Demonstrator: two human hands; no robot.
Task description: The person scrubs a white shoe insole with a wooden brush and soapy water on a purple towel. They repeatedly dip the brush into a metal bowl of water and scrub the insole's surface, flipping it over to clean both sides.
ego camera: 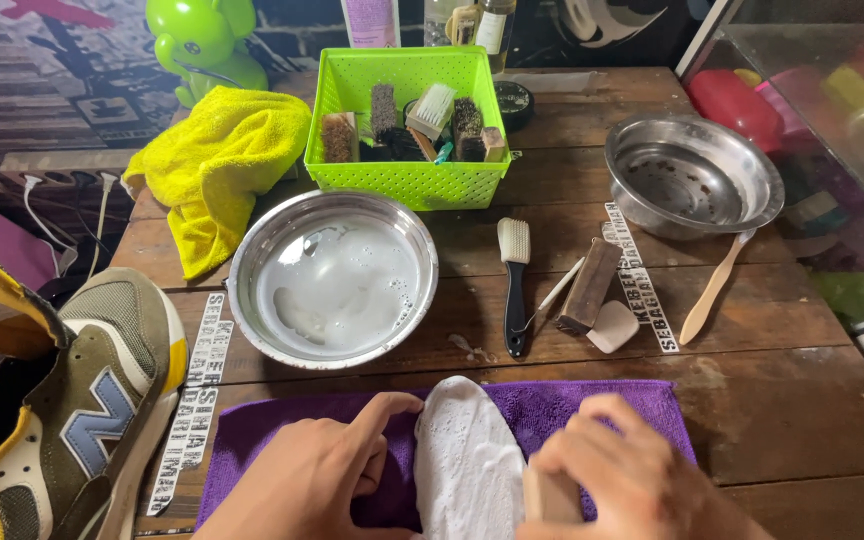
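A white shoe insole (465, 455), covered in foam, lies on a purple cloth (552, 410) at the table's near edge. My left hand (317, 475) presses flat on the cloth with its fingertips against the insole's left edge. My right hand (632, 480) is closed around a wooden brush (550, 495), which rests on the insole's lower right part. The brush's bristles are hidden under the hand.
A steel bowl of soapy water (333, 277) stands behind the cloth. A black-handled brush (514, 280), a wooden block brush (589, 285) and a wooden spoon (710, 290) lie to its right, near an empty steel bowl (693, 175). A green basket of brushes (409, 125), a yellow towel (214, 165) and an olive sneaker (82, 400) are around.
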